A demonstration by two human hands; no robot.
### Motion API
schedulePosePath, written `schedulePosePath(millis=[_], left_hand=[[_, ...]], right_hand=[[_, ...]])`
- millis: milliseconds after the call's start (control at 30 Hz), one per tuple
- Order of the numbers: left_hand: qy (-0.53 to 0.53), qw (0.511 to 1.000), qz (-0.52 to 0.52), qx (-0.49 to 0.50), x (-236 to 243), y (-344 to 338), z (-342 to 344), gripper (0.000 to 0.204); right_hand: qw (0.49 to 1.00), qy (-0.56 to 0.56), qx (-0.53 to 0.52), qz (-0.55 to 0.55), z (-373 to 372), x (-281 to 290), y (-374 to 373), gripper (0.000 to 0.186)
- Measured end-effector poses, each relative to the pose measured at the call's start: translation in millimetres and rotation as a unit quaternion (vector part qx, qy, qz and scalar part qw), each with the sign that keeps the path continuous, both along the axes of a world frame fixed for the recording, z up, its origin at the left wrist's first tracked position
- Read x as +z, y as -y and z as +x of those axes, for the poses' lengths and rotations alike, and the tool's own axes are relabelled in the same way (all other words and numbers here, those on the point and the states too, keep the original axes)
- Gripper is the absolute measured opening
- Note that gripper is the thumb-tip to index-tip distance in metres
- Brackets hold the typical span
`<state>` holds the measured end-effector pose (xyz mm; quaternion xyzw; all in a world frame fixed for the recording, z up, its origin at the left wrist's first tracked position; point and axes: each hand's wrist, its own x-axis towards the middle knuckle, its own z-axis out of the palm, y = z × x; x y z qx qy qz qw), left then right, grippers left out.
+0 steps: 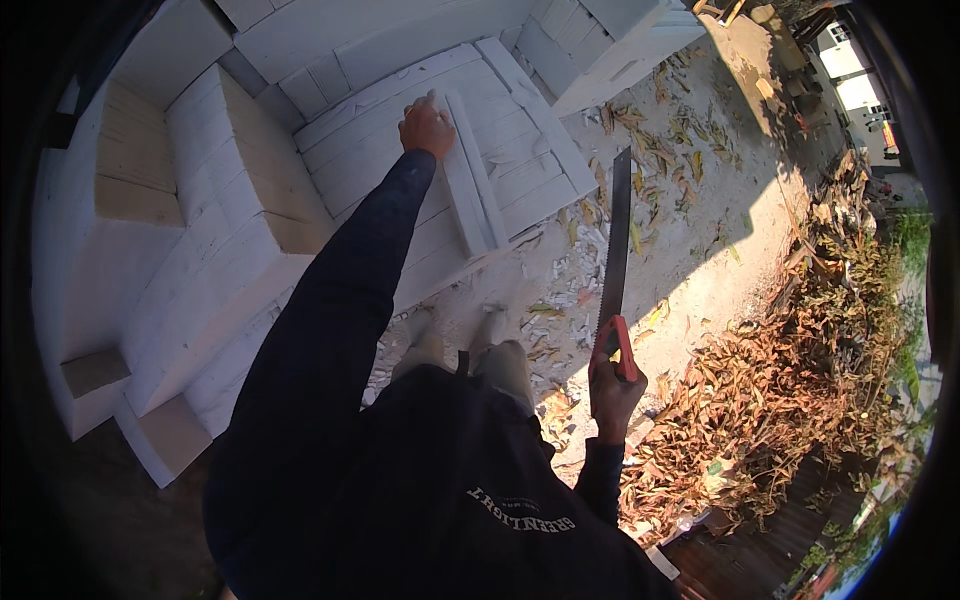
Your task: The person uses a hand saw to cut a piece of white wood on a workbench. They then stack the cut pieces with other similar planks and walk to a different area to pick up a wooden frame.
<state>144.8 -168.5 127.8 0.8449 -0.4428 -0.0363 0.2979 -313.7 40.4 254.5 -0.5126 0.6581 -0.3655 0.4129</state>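
Note:
My right hand (615, 398) is wrapped around the red handle of a handsaw (618, 235). The saw's long dark blade points away from me, above the littered ground and right of the pale blocks. Over the stacked blocks, my left arm reaches forward. My left hand (427, 128) has its fingers curled at the far end of a narrow white block strip (466, 205); the fingertips are partly hidden. That strip lies lengthwise on a flat layer of white blocks (400, 185), with a thin groove or second strip along its right side.
Taller stacks of white blocks (215, 160) stand at the left, and more blocks (600, 45) rise at the far side. White chips and yellow leaves (690, 150) litter the ground. A heap of dry brown leaves (770, 380) lies to the right. My feet (490, 325) are close to the blocks.

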Motion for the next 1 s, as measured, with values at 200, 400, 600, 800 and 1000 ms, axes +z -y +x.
schedulePosePath(millis=[200, 400, 600, 800, 1000], left_hand=[[-0.236, 0.955, 0.069, 0.168, -20, 5, -19, 0.115], [-0.184, 0.954, 0.161, 0.173, -10, -54, -151, 0.136], [-0.143, 0.934, 0.206, 0.254, -11, -20, -139, 0.123], [-0.144, 0.937, 0.199, 0.249, -23, -26, -129, 0.103], [-0.235, 0.935, 0.109, 0.244, -31, -79, -86, 0.099]], right_hand=[[0.992, -0.084, 0.082, -0.036, -42, -67, 18, 0.046], [0.931, -0.227, 0.209, -0.195, 4, -132, 122, 0.065], [0.871, -0.304, 0.349, -0.164, 82, -198, 207, 0.079], [0.849, -0.298, 0.381, -0.213, 125, -253, 242, 0.076], [0.865, -0.303, 0.326, -0.231, 123, -256, 221, 0.066]])
